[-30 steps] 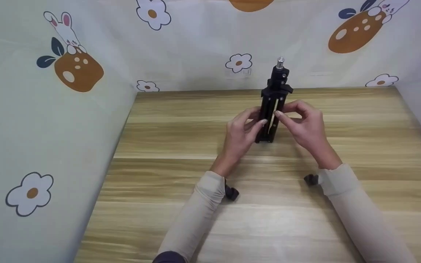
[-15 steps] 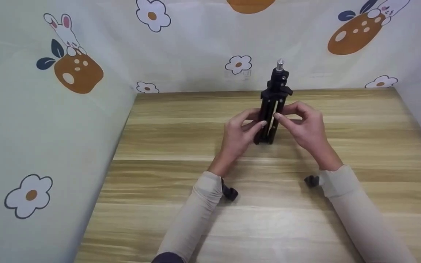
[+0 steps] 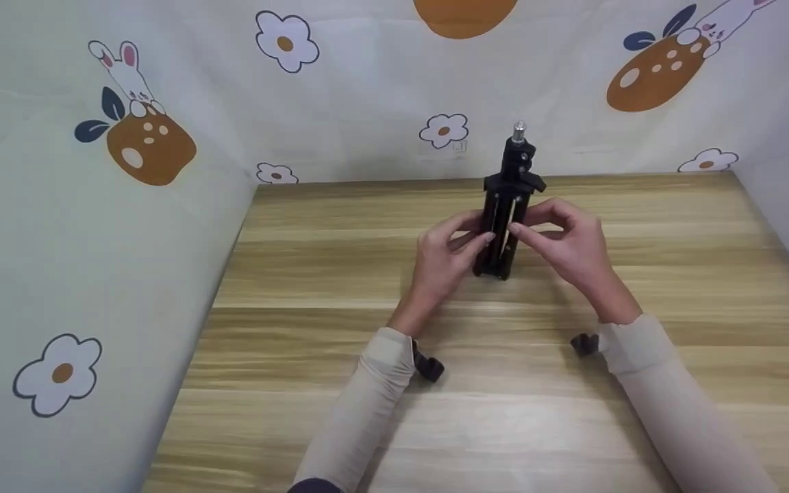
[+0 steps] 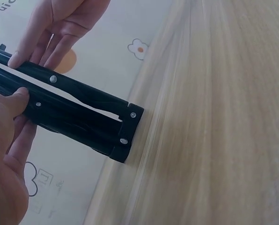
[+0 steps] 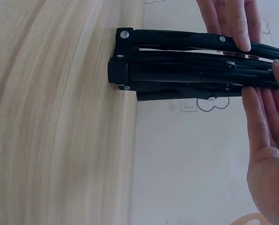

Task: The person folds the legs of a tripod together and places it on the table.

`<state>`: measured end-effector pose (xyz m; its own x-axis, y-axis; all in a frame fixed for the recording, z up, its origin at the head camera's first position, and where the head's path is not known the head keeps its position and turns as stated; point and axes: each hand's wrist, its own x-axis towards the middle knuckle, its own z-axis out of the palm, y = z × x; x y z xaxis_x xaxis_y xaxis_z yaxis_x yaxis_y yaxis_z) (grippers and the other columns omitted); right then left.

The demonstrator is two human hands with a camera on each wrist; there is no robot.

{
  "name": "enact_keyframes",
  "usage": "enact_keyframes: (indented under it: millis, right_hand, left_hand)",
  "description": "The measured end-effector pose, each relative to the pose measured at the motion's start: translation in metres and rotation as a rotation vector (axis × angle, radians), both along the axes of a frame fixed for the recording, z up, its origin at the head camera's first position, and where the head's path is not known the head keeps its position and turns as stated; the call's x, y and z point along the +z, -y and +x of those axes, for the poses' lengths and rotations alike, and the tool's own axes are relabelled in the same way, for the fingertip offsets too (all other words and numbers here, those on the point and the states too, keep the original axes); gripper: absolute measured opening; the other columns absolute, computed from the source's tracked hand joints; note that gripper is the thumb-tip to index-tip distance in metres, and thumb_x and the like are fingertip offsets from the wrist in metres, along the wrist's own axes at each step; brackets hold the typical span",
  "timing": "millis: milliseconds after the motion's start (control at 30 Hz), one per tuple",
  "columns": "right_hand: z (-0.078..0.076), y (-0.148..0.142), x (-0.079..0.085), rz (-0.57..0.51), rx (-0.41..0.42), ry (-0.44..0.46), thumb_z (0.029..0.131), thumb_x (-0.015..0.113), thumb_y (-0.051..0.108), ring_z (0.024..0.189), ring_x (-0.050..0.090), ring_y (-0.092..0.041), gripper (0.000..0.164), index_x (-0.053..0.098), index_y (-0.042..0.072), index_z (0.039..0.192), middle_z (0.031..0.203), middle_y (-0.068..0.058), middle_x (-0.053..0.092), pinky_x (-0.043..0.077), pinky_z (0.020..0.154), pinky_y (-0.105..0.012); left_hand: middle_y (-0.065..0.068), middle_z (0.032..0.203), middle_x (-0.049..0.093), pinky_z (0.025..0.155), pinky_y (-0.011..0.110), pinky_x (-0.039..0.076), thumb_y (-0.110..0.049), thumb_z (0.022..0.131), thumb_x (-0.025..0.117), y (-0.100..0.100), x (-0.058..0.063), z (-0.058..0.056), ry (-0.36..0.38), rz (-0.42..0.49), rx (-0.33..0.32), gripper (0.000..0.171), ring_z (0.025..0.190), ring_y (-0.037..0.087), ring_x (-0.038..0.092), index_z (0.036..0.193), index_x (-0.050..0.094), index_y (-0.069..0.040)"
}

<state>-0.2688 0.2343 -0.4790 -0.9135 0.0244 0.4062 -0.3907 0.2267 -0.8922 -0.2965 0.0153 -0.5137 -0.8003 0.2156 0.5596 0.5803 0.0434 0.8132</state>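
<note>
A black folding tripod stand [image 3: 504, 205] with a silver stud on top stands nearly upright over the table, its legs folded together. My left hand [image 3: 440, 259] pinches the left leg between thumb and fingers. On the other side, my right hand [image 3: 574, 248] pinches the right leg the same way. In the left wrist view the stand's riveted lower end [image 4: 126, 133] is close over the wood, with a narrow slot showing between the legs. The right wrist view shows the folded legs [image 5: 177, 68] lying side by side, thumb and fingertips on them.
The wood-grain table [image 3: 285, 329] spreads around both arms. A pale patterned curtain [image 3: 367, 89] hangs behind and at both sides. Small black wrist mounts [image 3: 429, 366] stick out from the sleeves.
The stand and both hands sit slightly lower in the head view, as does the background. The stand has turned a little about its upright axis. Both hands keep their hold.
</note>
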Motion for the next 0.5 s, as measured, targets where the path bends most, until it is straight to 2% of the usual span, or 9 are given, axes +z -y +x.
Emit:
enact_keyframes:
  millis: [200, 300, 400, 500]
  right_hand:
    - [0.003, -0.002, -0.001, 0.014, 0.015, 0.037, 0.089, 0.092, 0.015, 0.091, 0.078, -0.011, 0.022, 0.079, 0.001, 0.100, 0.094, 0.001, 0.081, 0.071, 0.080, -0.026]
    - [0.003, -0.005, -0.001, -0.009, 0.060, 0.042, 0.091, 0.090, 0.012, 0.089, 0.079, -0.012, 0.018, 0.079, -0.001, 0.099, 0.093, -0.001, 0.082, 0.071, 0.079, -0.028]
    - [0.001, -0.008, -0.001, -0.095, 0.136, 0.039, 0.099, 0.079, 0.006, 0.087, 0.080, -0.016, 0.016, 0.077, -0.009, 0.099, 0.093, -0.007, 0.082, 0.072, 0.080, -0.033]
    - [-0.003, -0.011, -0.001, -0.175, 0.168, 0.023, 0.107, 0.067, 0.005, 0.087, 0.080, -0.019, 0.023, 0.073, -0.017, 0.100, 0.093, -0.011, 0.082, 0.071, 0.082, -0.036]
  left_hand:
    - [0.016, 0.123, 0.079, 0.097, 0.026, 0.067, -0.006, 0.096, 0.082, 0.000, -0.003, 0.000, 0.024, 0.021, 0.010, 0.033, 0.109, 0.017, 0.080, 0.128, 0.075, -0.001]
    - [0.017, 0.124, 0.079, 0.098, 0.026, 0.067, -0.006, 0.097, 0.081, 0.000, -0.003, 0.000, 0.016, 0.017, 0.010, 0.032, 0.111, 0.019, 0.080, 0.128, 0.074, -0.001]
    - [0.018, 0.125, 0.079, 0.099, 0.025, 0.066, -0.006, 0.100, 0.078, -0.001, -0.003, -0.001, 0.003, 0.011, 0.009, 0.031, 0.115, 0.022, 0.079, 0.130, 0.073, 0.000]
    - [0.022, 0.126, 0.078, 0.101, 0.026, 0.066, -0.003, 0.101, 0.076, 0.000, -0.003, -0.003, 0.000, 0.024, 0.000, 0.031, 0.118, 0.027, 0.078, 0.131, 0.071, 0.002]
